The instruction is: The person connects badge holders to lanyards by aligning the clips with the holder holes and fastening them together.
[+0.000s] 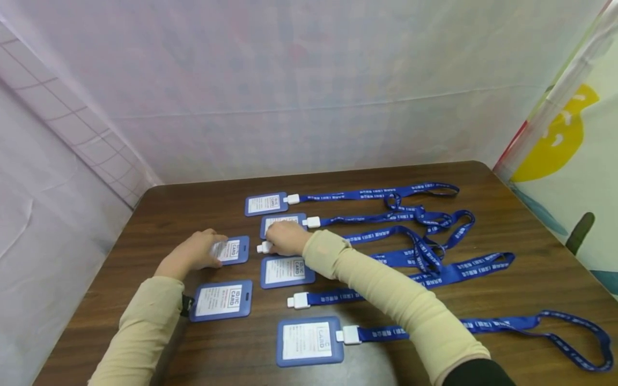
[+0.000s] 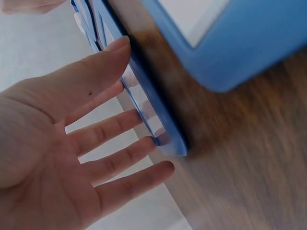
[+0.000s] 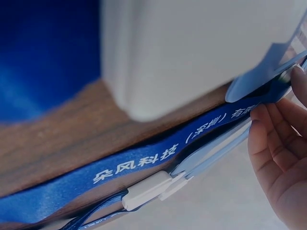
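A blue card holder (image 1: 238, 250) with a white ID card lies left of centre on the table. My left hand (image 1: 195, 253) touches its left end, thumb on the near side and fingers on the far side. In the left wrist view the fingers (image 2: 120, 184) look nearly straight along the holder's edge (image 2: 153, 115). My right hand (image 1: 288, 238) pinches a blue lanyard, whose white clip (image 1: 263, 247) sticks out left of the fingertips, pointing towards that holder's slotted end. In the right wrist view the printed strap (image 3: 144, 163) runs into the fingertips of the hand (image 3: 283, 163).
Another card holder (image 1: 222, 300) without a strap lies nearer, across from a loose lanyard's white clip (image 1: 300, 300). Holders with lanyards attached lie at the back (image 1: 265, 204) and front (image 1: 310, 341). One holder (image 1: 288, 272) has its right end by my sleeve. Straps tangle at right.
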Available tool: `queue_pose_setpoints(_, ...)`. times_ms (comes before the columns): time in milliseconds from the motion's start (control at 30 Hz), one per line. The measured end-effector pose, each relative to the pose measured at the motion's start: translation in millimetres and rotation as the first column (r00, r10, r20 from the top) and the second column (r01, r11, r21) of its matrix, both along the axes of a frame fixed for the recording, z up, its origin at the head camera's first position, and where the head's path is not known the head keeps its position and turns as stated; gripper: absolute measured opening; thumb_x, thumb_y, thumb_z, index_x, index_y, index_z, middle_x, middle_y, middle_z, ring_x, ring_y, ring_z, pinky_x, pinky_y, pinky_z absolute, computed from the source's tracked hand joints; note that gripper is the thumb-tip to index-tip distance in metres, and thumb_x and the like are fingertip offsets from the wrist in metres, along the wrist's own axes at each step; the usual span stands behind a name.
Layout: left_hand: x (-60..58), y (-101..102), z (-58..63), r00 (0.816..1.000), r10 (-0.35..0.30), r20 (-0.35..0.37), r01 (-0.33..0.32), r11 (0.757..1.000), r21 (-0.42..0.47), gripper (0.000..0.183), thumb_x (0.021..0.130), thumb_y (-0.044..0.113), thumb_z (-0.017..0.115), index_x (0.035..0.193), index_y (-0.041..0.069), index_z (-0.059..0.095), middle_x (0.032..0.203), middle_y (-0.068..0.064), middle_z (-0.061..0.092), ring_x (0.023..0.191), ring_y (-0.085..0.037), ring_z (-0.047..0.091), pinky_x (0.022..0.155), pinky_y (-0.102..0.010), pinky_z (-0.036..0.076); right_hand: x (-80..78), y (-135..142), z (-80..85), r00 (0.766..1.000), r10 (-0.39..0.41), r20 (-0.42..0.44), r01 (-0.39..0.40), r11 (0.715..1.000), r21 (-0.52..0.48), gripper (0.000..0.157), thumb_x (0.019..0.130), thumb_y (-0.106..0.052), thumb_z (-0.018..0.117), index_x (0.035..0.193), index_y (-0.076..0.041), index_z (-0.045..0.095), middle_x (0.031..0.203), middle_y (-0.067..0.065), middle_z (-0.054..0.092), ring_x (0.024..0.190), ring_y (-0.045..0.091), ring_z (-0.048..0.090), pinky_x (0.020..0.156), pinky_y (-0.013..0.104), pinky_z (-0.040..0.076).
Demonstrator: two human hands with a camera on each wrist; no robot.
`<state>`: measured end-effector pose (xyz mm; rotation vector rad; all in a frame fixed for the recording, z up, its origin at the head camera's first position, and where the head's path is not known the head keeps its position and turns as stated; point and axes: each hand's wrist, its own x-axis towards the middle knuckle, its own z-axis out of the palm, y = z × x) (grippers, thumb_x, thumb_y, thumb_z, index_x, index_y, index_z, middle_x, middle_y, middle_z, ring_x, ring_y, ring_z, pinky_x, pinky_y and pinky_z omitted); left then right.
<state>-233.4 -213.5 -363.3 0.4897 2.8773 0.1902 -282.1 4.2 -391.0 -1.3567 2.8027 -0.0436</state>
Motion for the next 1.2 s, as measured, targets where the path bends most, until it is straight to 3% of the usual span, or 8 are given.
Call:
queue_pose_setpoints(167, -1.0, -1.0, -1.3, 1.0, -0.019, -0.015, 0.019, 1.0, 0.011, 0.059, 0.068, 0.014, 0.077, 0.119, -0.005, 0.055, 0.112, -0.03, 0.05, 0.102, -0.047, 0.047, 0.089, -0.056, 0.039, 1.0, 0.3, 1.6, 1.0, 0.001, -0.007, -0.001, 1.0, 0.001, 0.015, 0.081, -0.025, 0.067, 0.082, -0.01, 0.066, 0.083, 0.002, 0.064, 0.074, 0.015, 0.059, 0.071, 0.028, 0.051)
queue_pose_setpoints(600, -3.3, -2.4, -4.1, 1.0, 0.004, -0.004, -0.004, 1.0, 0.019, 0.059, 0.068, 0.014, 0.077, 0.12, -0.004, 0.055, 0.114, -0.032, 0.049, 0.104, -0.05, 0.045, 0.09, -0.058, 0.036, 1.1, -1.6, 2.9, 1.0, -0.001, -0.008, 0.001, 1.0, 0.02, 0.014, 0.081, -0.024, 0.066, 0.079, -0.01, 0.065, 0.083, 0.004, 0.064, 0.075, 0.017, 0.06, 0.072, 0.03, 0.051)
queue_pose_setpoints(1200, -1.2, -0.1, -2.1, 0.999, -0.016, -0.031, 0.016, 1.0, 0.015, 0.06, 0.065, 0.014, 0.079, 0.117, -0.005, 0.057, 0.103, -0.026, 0.054, 0.096, -0.044, 0.052, 0.086, -0.053, 0.042, 7.1, -5.6, 7.3, 1.0, 0.008, 0.015, -0.009, 0.998, 0.065, 0.017, 0.085, -0.025, 0.062, 0.09, -0.009, 0.064, 0.089, 0.005, 0.064, 0.08, 0.016, 0.059, 0.075, 0.028, 0.05)
